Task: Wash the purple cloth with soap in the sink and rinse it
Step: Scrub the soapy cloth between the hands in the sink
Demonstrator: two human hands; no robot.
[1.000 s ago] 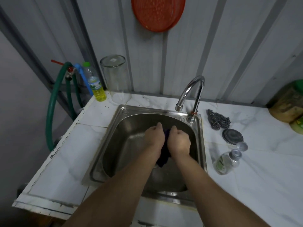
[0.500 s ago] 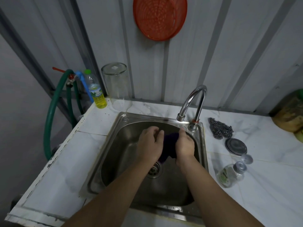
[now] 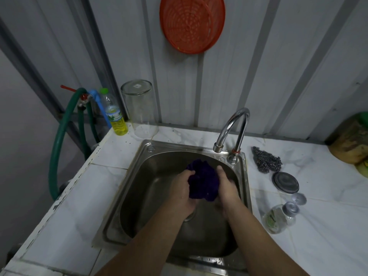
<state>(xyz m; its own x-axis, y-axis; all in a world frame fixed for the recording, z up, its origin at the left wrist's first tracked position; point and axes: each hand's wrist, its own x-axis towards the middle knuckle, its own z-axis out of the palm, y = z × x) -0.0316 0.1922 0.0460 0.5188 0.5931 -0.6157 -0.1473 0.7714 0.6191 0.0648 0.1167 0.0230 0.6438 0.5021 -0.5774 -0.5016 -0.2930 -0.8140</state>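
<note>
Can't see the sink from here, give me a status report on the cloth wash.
Left hand and right hand both grip bunched purple cloth over steel sink basin. No water visible from chrome tap. Nothing in the way.

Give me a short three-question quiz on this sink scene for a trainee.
1. True or false: both hands are holding the cloth inside the sink.
2. Which lies nearest the tap? A) scourer B) yellow bottle C) hose
3. Fill in: the glass jar stands ______ on the counter.

Key:
1. True: the left hand and right hand hold it bunched between them.
2. A
3. upside down
</note>
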